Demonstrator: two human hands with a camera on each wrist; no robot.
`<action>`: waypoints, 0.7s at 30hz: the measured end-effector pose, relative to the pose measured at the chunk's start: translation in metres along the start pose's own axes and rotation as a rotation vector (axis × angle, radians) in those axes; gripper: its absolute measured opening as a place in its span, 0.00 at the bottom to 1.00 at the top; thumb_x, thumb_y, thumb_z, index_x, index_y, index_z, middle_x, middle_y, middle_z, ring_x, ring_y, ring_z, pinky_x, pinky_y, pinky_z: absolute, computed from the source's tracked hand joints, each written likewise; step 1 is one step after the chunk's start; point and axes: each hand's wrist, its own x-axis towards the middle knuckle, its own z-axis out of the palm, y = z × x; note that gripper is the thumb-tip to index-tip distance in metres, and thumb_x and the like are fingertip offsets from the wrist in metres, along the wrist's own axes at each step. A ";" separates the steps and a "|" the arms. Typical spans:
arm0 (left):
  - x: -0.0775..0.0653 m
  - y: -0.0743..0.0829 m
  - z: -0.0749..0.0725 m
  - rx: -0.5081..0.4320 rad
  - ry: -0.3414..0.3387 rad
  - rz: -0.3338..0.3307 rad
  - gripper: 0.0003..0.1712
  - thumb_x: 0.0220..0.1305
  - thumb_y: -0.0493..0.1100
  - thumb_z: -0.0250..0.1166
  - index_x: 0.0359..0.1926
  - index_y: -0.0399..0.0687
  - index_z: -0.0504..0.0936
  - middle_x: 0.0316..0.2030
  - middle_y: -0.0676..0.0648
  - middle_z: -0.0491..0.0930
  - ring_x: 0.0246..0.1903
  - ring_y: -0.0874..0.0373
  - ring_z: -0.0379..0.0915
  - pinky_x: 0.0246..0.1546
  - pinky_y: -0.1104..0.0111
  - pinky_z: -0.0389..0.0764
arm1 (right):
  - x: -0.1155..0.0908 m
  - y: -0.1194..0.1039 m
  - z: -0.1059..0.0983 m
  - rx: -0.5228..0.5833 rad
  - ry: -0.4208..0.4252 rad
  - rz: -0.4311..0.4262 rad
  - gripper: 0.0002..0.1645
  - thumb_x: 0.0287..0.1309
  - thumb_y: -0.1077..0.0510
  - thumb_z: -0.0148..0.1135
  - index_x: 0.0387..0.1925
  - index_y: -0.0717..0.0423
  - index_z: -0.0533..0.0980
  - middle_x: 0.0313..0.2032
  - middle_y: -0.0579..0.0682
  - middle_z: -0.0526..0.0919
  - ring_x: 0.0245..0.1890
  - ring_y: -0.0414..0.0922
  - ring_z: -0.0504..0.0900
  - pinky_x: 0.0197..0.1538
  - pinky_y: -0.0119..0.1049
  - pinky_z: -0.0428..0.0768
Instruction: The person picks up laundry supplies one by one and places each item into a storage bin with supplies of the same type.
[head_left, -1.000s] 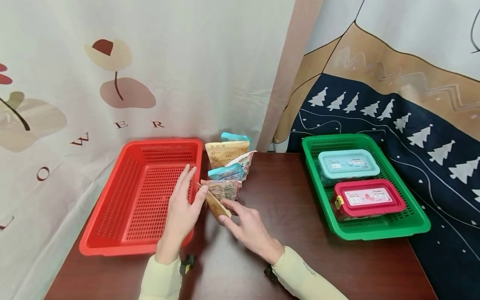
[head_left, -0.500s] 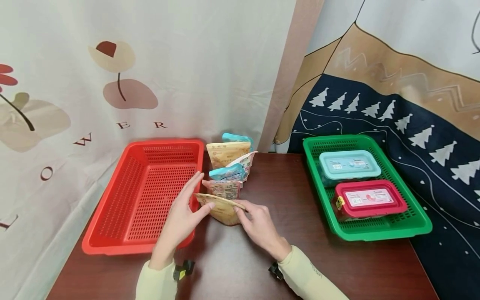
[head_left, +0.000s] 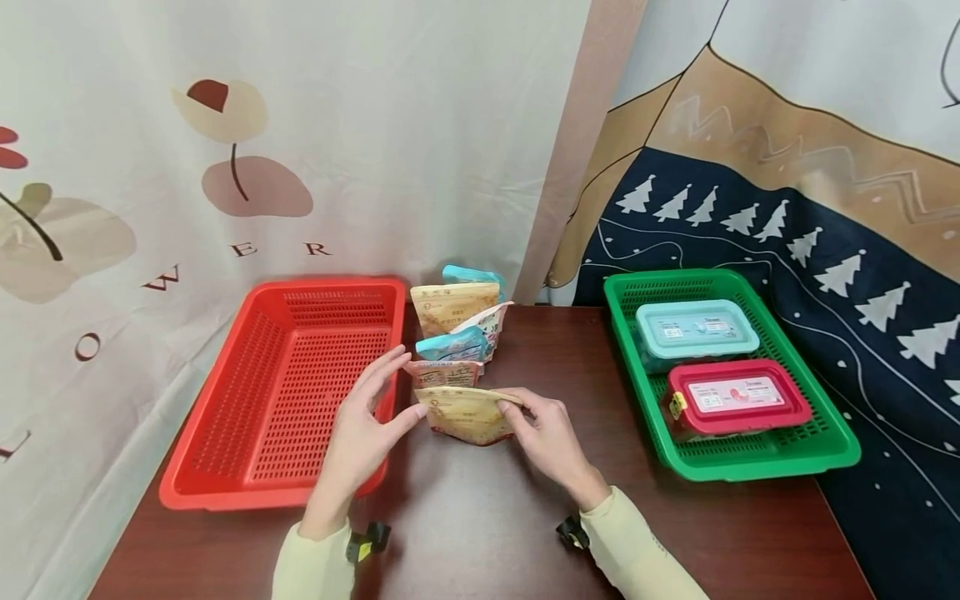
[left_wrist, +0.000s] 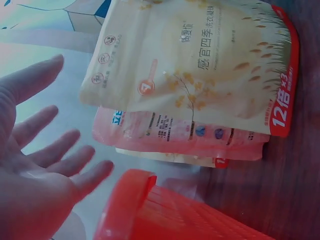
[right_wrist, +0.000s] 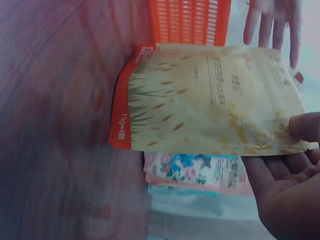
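We pinched the yellow bag (head_left: 468, 415) by one corner in our right hand (head_left: 553, 437), probably so it stood upright; our left hand (head_left: 362, 427) hung spread beside it.

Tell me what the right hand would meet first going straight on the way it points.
Beyond the tan pouch it holds, the right hand would probably meet the pink pouch just behind; the head view leaves the gap between the pouches unclear.
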 end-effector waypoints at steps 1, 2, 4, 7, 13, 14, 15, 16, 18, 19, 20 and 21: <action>0.000 -0.001 0.001 -0.011 0.006 0.011 0.37 0.60 0.37 0.77 0.70 0.51 0.77 0.72 0.54 0.69 0.71 0.59 0.63 0.71 0.55 0.65 | 0.000 0.001 -0.002 0.004 -0.004 0.006 0.11 0.71 0.62 0.64 0.50 0.53 0.86 0.47 0.47 0.89 0.46 0.40 0.86 0.47 0.40 0.86; -0.001 -0.001 0.002 -0.023 0.011 0.021 0.37 0.60 0.36 0.77 0.70 0.51 0.77 0.71 0.54 0.70 0.70 0.61 0.64 0.71 0.59 0.65 | 0.000 0.002 -0.003 0.009 -0.008 0.010 0.11 0.71 0.62 0.64 0.50 0.53 0.86 0.47 0.46 0.89 0.46 0.40 0.86 0.47 0.40 0.86; -0.001 -0.003 0.004 -0.032 0.023 0.046 0.36 0.59 0.35 0.77 0.69 0.48 0.78 0.70 0.53 0.72 0.69 0.63 0.66 0.70 0.67 0.66 | 0.000 0.003 -0.006 0.015 -0.017 0.018 0.11 0.71 0.62 0.63 0.50 0.52 0.86 0.47 0.46 0.89 0.45 0.40 0.86 0.46 0.40 0.86; -0.002 -0.003 0.006 -0.062 0.039 0.085 0.35 0.58 0.32 0.77 0.67 0.43 0.79 0.69 0.50 0.74 0.67 0.62 0.69 0.68 0.74 0.66 | 0.000 0.005 -0.008 0.016 -0.029 0.029 0.11 0.72 0.61 0.63 0.51 0.52 0.86 0.47 0.46 0.89 0.45 0.40 0.86 0.45 0.39 0.86; -0.001 -0.003 0.010 -0.111 -0.048 0.047 0.38 0.58 0.31 0.77 0.69 0.48 0.77 0.67 0.49 0.75 0.67 0.48 0.72 0.67 0.68 0.70 | 0.000 0.006 -0.009 0.030 -0.033 0.032 0.11 0.72 0.62 0.63 0.50 0.52 0.86 0.46 0.45 0.89 0.44 0.40 0.86 0.45 0.41 0.86; -0.001 -0.003 0.010 -0.106 -0.075 0.025 0.39 0.59 0.32 0.77 0.70 0.50 0.76 0.68 0.49 0.75 0.67 0.47 0.71 0.67 0.66 0.70 | 0.000 0.006 -0.009 0.032 -0.033 0.034 0.11 0.72 0.62 0.63 0.50 0.52 0.86 0.46 0.45 0.89 0.44 0.40 0.86 0.45 0.41 0.86; 0.000 -0.004 0.011 -0.100 -0.098 0.004 0.39 0.59 0.34 0.77 0.71 0.52 0.76 0.69 0.49 0.74 0.68 0.46 0.71 0.67 0.64 0.70 | 0.000 0.006 -0.009 0.034 -0.033 0.037 0.11 0.72 0.62 0.63 0.50 0.52 0.86 0.46 0.45 0.89 0.44 0.40 0.86 0.45 0.41 0.86; 0.000 -0.004 0.012 -0.096 -0.119 -0.013 0.39 0.60 0.34 0.76 0.71 0.52 0.75 0.69 0.49 0.74 0.69 0.46 0.69 0.68 0.63 0.69 | 0.000 0.006 -0.009 0.041 -0.035 0.042 0.11 0.72 0.62 0.63 0.50 0.52 0.86 0.47 0.45 0.89 0.44 0.40 0.86 0.45 0.41 0.86; 0.002 -0.006 0.014 -0.078 -0.146 -0.036 0.38 0.61 0.36 0.76 0.72 0.52 0.74 0.70 0.48 0.73 0.70 0.45 0.68 0.68 0.59 0.69 | 0.000 0.005 -0.009 0.068 -0.043 0.055 0.12 0.72 0.62 0.63 0.52 0.51 0.86 0.48 0.45 0.89 0.45 0.41 0.86 0.46 0.41 0.86; 0.002 -0.007 0.016 -0.071 -0.153 -0.036 0.38 0.62 0.36 0.76 0.72 0.50 0.74 0.70 0.47 0.74 0.70 0.45 0.68 0.68 0.57 0.68 | 0.000 0.005 -0.009 0.089 -0.049 0.064 0.13 0.72 0.62 0.63 0.53 0.51 0.85 0.50 0.46 0.88 0.47 0.41 0.86 0.48 0.42 0.86; 0.003 -0.007 0.017 -0.066 -0.159 -0.037 0.37 0.62 0.36 0.75 0.72 0.49 0.75 0.69 0.47 0.74 0.69 0.45 0.69 0.69 0.55 0.68 | 0.000 0.004 -0.009 0.112 -0.055 0.073 0.14 0.72 0.61 0.63 0.55 0.51 0.84 0.51 0.46 0.88 0.48 0.42 0.85 0.49 0.43 0.86; 0.004 -0.008 0.019 -0.062 -0.161 -0.036 0.37 0.62 0.36 0.75 0.71 0.49 0.75 0.68 0.46 0.75 0.69 0.45 0.70 0.68 0.54 0.68 | 0.000 0.004 -0.009 0.135 -0.063 0.082 0.15 0.71 0.61 0.64 0.57 0.51 0.83 0.53 0.47 0.87 0.50 0.43 0.85 0.52 0.45 0.85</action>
